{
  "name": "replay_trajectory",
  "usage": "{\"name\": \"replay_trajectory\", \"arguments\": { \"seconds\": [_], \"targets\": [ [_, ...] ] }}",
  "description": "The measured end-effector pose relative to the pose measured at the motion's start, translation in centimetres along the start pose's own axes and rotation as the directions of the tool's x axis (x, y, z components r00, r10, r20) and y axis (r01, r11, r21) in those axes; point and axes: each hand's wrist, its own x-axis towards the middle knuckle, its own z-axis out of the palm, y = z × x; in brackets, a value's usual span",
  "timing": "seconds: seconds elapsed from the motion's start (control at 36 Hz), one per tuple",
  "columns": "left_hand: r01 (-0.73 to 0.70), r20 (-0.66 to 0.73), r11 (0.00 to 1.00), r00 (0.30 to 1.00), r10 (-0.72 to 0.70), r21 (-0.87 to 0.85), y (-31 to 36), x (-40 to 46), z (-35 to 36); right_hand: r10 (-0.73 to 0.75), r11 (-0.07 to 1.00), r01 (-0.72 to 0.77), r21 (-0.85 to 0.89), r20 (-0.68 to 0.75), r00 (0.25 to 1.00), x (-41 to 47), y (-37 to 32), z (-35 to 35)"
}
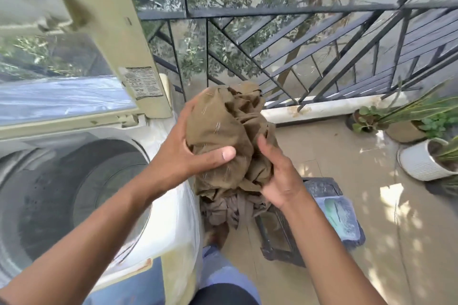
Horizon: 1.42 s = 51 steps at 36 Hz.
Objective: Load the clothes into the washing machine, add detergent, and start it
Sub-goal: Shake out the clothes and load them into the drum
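A: Head view, item one?

B: Olive-brown garment (pixel 230 136), bunched into a wad, held in the air just right of the washing machine (pixel 158 205) and above the dark crate (pixel 307 230). A greyer fold of cloth hangs from its underside.

A: Hands?

B: Left hand (pixel 188 146) grips the wad from the left side, fingers curled round the far side, thumb pressed across the front. Right hand (pixel 277 171) grasps the lower right of the same wad, fingers tucked into the cloth, thumb pointing up.

A: The machine?

B: Top-loader, cream-white body, lid (pixel 81 77) raised and standing upright at the back, label stuck to its right edge. Round drum (pixel 74 195) open and dark (contents blurred, cannot tell). Garment is outside the drum, to its right.

A: Floor items?

B: Dark crate on the tiled balcony floor (pixel 347 156), below the hands. White ribbed planter (pixel 421 161) with green leaves at far right; more potted plants (pixel 386 119) behind it by the ledge.

A: Boundary?

B: Black metal railing (pixel 297 39) with slanted bars, trees beyond it.

A: Person?

B: Blue trouser leg (pixel 223 270) at bottom centre.
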Motion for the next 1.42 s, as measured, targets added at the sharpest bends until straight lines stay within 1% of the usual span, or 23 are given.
{"name": "replay_trajectory", "arguments": {
  "seconds": [0.03, 0.08, 0.14, 0.22, 0.28, 0.39, 0.44, 0.5, 0.56, 0.61, 0.64, 0.67, 0.72, 0.81, 0.83, 0.92, 1.03, 1.08, 1.17, 1.22, 1.31, 1.42],
  "targets": [
    [-0.022, 0.029, 1.0, 0.999, 0.022, -0.013, 0.4, -0.8, -0.9, -0.048, 0.998, 0.048, -0.034, -0.017, 0.999, -0.7, 0.0, 1.1],
    [-0.06, 0.055, 0.996, 0.996, 0.063, -0.059, 1.2, -2.7, -2.7, -0.102, 0.99, 0.096, -0.106, -0.052, 0.993, -1.9, 0.3, 3.3],
    [-0.086, 0.033, 0.988, 0.995, 0.091, -0.125, 1.7, -4.8, -4.5, -0.137, 0.981, 0.123, -0.151, -0.089, 0.987, -2.8, 0.9, 5.2],
    [-0.063, -0.037, 0.974, 0.998, 0.056, -0.217, 1.9, -8.1, -7.9, -0.17, 0.977, 0.146, -0.156, -0.158, 0.973, -3.5, 2.4, 8.0],
    [-0.023, -0.048, 0.962, 0.999, 0.01, -0.273, 1.4, -10.3, -10.7, -0.168, 0.978, 0.141, -0.153, -0.181, 0.969, -3.5, 3.8, 10.2],
    [0.007, -0.054, 0.927, 0.998, -0.03, -0.376, 0.4, -14.5, -15.9, -0.168, 0.969, 0.143, -0.2, -0.112, 0.98, -2.9, 6.8, 14.3],
    [0.022, -0.066, 0.924, 0.997, -0.051, -0.381, -0.2, -16.3, -18.4, -0.173, 0.955, 0.144, -0.26, -0.094, 0.98, -2.3, 8.5, 16.2],
    [0.022, -0.131, 0.937, 0.989, -0.071, -0.348, -0.8, -17.8, -20.8, -0.17, 0.936, 0.141, -0.322, -0.063, 0.983, -1.7, 10.3, 18.0],
    [0.023, -0.257, 0.963, 0.962, -0.095, -0.27, -1.6, -19.2, -22.7, -0.147, 0.911, 0.117, -0.396, -0.046, 0.988, -0.6, 12.2, 19.3],
    [0.084, -0.423, 0.992, 0.899, -0.118, -0.098, -2.8, -20.3, -24.2, -0.114, 0.863, 0.059, -0.503, -0.078, 0.99, 1.0, 14.5, 20.0],
    [0.14, -0.467, 0.99, 0.876, -0.118, 0.012, -3.5, -20.7, -24.9, -0.093, 0.83, 0.02, -0.557, -0.102, 0.99, 1.9, 15.6, 20.4],
    [0.198, -0.484, 0.972, 0.867, -0.115, 0.123, -4.3, -21.0, -25.4, -0.077, 0.785, -0.013, -0.619, -0.118, 0.99, 2.8, 16.9, 20.6],
    [0.295, -0.51, 0.905, 0.854, -0.106, 0.306, -6.1, -21.5, -26.4, -0.061, 0.674, -0.051, -0.737, -0.124, 0.99, 4.5, 19.5, 21.0],
    [0.379, -0.526, 0.784, 0.847, -0.08, 0.492, -8.6, -21.9, -27.3, -0.061, 0.472, -0.058, -0.88, -0.098, 0.993, 7.2, 23.4, 21.2],
    [0.411, -0.523, 0.745, 0.847, -0.098, 0.525, -9.2, -21.9, -27.4, -0.044, 0.403, -0.068, -0.913, -0.094, 0.995, 8.0, 24.5, 21.3],
    [0.503, -0.509, 0.654, 0.836, -0.204, 0.564, -10.8, -21.7, -27.7, 0.032, 0.296, -0.12, -0.948, -0.116, 0.993, 9.4, 27.3, 21.0],
    [0.543, -0.434, 0.541, 0.839, -0.327, 0.642, -12.3, -21.7, -28.1, 0.187, 0.123, -0.185, -0.975, -0.16, 0.969, 10.6, 30.5, 20.2],
    [0.533, -0.4, 0.525, 0.846, -0.352, 0.664, -13.1, -21.9, -28.5, 0.264, 0.031, -0.199, -0.98, -0.184, 0.947, 10.9, 31.7, 19.8],
    [0.526, -0.398, 0.504, 0.85, -0.346, 0.685, -13.9, -22.3, -28.8, 0.337, -0.069, -0.206, -0.976, -0.217, 0.916, 11.1, 32.7, 19.3],
    [0.531, -0.403, 0.492, 0.846, -0.349, 0.69, -14.1, -22.4, -28.8, 0.34, -0.098, -0.201, -0.975, -0.222, 0.914, 11.2, 33.0, 18.8],
    [0.53, -0.406, 0.497, 0.847, -0.342, 0.687, -14.2, -22.6, -28.9, 0.317, -0.097, -0.196, -0.976, -0.217, 0.923, 11.3, 32.9, 18.5],
    [0.539, -0.416, 0.562, 0.842, -0.344, 0.627, -13.7, -22.6, -28.7, 0.277, -0.071, -0.157, -0.985, -0.17, 0.946, 10.9, 31.7, 18.5]
  ]
}}
